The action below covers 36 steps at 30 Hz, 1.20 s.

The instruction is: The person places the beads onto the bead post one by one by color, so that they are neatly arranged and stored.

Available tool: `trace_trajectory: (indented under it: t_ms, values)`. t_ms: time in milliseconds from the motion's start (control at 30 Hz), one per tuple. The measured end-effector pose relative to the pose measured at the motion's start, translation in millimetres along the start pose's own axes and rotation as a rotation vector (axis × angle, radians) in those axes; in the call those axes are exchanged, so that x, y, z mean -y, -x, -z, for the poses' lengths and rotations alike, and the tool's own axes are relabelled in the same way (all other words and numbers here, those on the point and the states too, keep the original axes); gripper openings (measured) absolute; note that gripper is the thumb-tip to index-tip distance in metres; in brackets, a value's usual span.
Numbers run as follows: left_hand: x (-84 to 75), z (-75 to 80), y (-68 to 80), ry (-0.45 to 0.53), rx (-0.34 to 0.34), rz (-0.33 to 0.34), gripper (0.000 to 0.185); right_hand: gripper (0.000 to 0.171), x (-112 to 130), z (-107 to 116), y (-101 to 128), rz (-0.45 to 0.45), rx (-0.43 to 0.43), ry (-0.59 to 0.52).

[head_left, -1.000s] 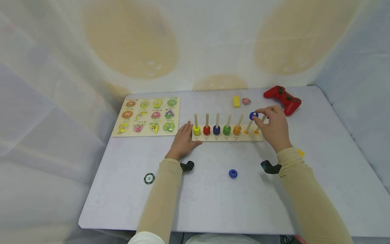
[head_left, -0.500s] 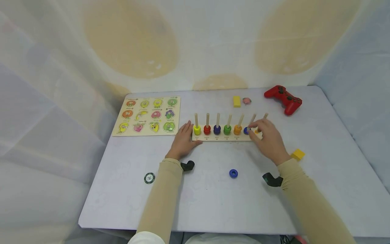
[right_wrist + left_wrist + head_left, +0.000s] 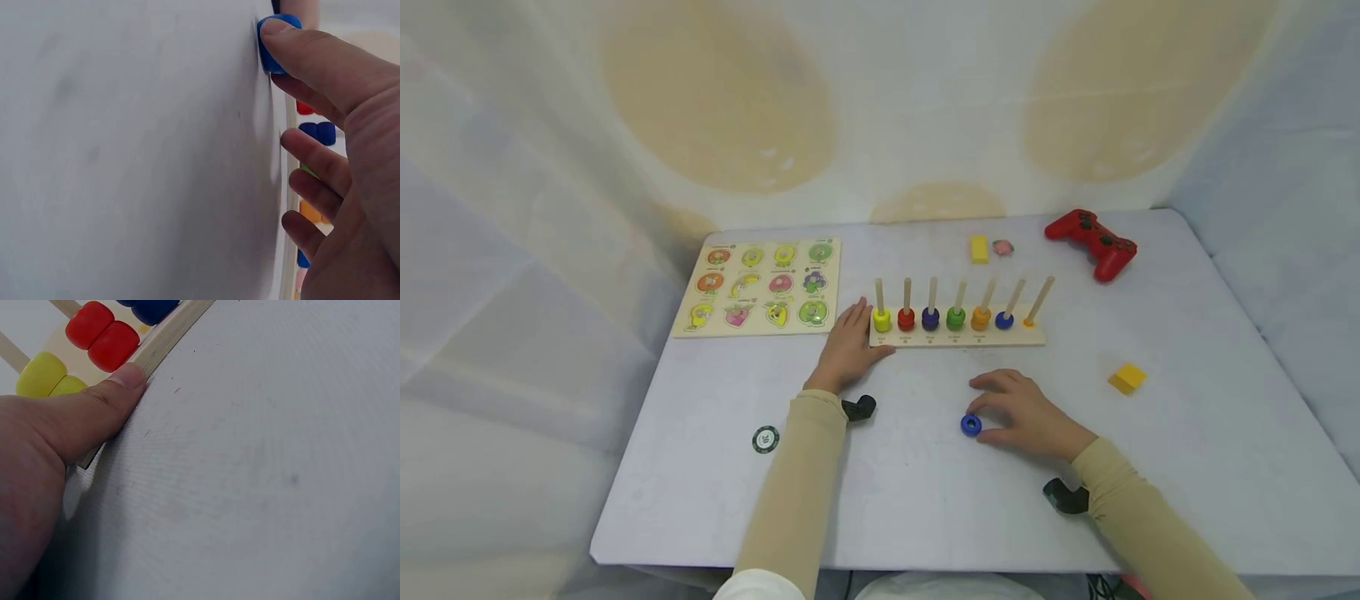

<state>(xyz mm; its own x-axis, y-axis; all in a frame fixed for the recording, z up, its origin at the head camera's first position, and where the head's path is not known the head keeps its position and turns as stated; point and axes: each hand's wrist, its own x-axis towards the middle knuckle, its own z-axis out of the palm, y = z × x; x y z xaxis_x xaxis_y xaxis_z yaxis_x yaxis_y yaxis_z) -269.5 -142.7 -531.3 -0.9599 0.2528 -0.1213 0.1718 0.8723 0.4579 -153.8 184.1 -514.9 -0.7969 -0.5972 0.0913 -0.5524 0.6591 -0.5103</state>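
Note:
A wooden peg board (image 3: 958, 337) stands mid-table with a row of pegs. Yellow (image 3: 882, 321), red, dark blue, green, orange and blue (image 3: 1004, 320) rings sit on them, and the rightmost peg (image 3: 1039, 300) is bare. My left hand (image 3: 857, 329) rests against the board's left end, its thumb (image 3: 128, 378) pressing the wooden edge (image 3: 169, 337). Nearer me, my right hand (image 3: 988, 421) is on the table beside a loose blue ring (image 3: 971, 425). In the right wrist view the thumb (image 3: 312, 56) and a finger pinch that blue ring (image 3: 270, 53).
A fruit puzzle board (image 3: 758, 286) lies at the left. At the back are a red game controller (image 3: 1093, 237), a yellow block (image 3: 979, 248) and a small pink piece (image 3: 1003, 247). Another yellow block (image 3: 1127, 377) lies right, and a poker chip (image 3: 765, 438) lies near the front left.
My right hand lowered a blue ring onto the sixth peg, let it go, then came back toward me to the loose blue ring. The left hand has stayed put.

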Motion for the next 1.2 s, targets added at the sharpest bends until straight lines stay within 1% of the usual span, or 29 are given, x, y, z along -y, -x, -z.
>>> trace_trajectory:
  t_ms: [67, 133, 200, 267, 367, 433, 500, 533, 600, 733, 800, 867, 1067, 1200]
  values:
    - [-0.3, 0.0, 1.3, 0.007, 0.007, 0.003, 0.095, 0.028, 1.3, 0.4, -2.7, 0.009, -0.002, 0.012]
    - [-0.9, 0.0, 2.0, -0.003, 0.013, 0.001, 0.095, 0.027, 1.4, 5.4, -5.7, -0.013, -0.021, 0.012]
    - [-2.2, 1.2, 2.6, -0.005, 0.012, -0.002, 0.095, 0.028, -1.8, 16.2, -10.1, -0.041, -0.092, 0.023]
    - [-3.8, 3.2, 2.9, -0.007, 0.006, -0.004, 0.095, 0.03, -6.9, 33.2, -16.3, -0.092, -0.213, 0.031]
    - [-5.9, 6.1, 3.4, -0.004, -0.005, -0.005, 0.095, 0.033, -16.6, 65.2, -27.7, -0.175, -0.469, 0.04]
    - [-6.5, 6.7, 3.4, -0.005, -0.008, -0.003, 0.096, 0.034, -21.9, 84.3, -35.6, -0.235, -0.615, 0.05]
    - [-6.4, 6.1, 3.4, -0.004, -0.005, 0.001, 0.096, 0.034, -25.8, 98.8, -42.6, -0.284, -0.7, 0.055]
    - [-6.3, 5.6, 3.5, 0.0, -0.004, 0.001, 0.096, 0.034, -26.8, 103.9, -45.7, -0.308, -0.71, 0.06]
    - [-6.2, 4.3, 3.7, 0.007, 0.001, 0.004, 0.096, 0.035, -27.2, 110.6, -51.4, -0.334, -0.69, 0.066]
    - [-6.7, 1.6, 3.5, 0.021, 0.0, 0.0, 0.096, 0.037, -24.7, 114.3, -56.6, -0.379, -0.593, 0.052]
    - [-7.2, 0.6, 3.0, 0.021, -0.002, -0.002, 0.096, 0.037, -23.6, 114.4, -57.1, -0.381, -0.568, 0.048]
    - [-8.0, -0.2, 2.4, 0.02, -0.003, -0.003, 0.096, 0.037, -22.9, 114.2, -57.0, -0.381, -0.557, 0.051]
    - [-9.4, 0.7, 2.1, 0.022, 0.001, 0.0, 0.096, 0.042, -21.6, 115.6, -56.8, -0.367, -0.566, 0.047]
    - [-9.8, 0.4, 2.7, 0.021, 0.0, 0.008, 0.096, 0.04, -20.2, 115.9, -56.2, -0.365, -0.567, 0.037]
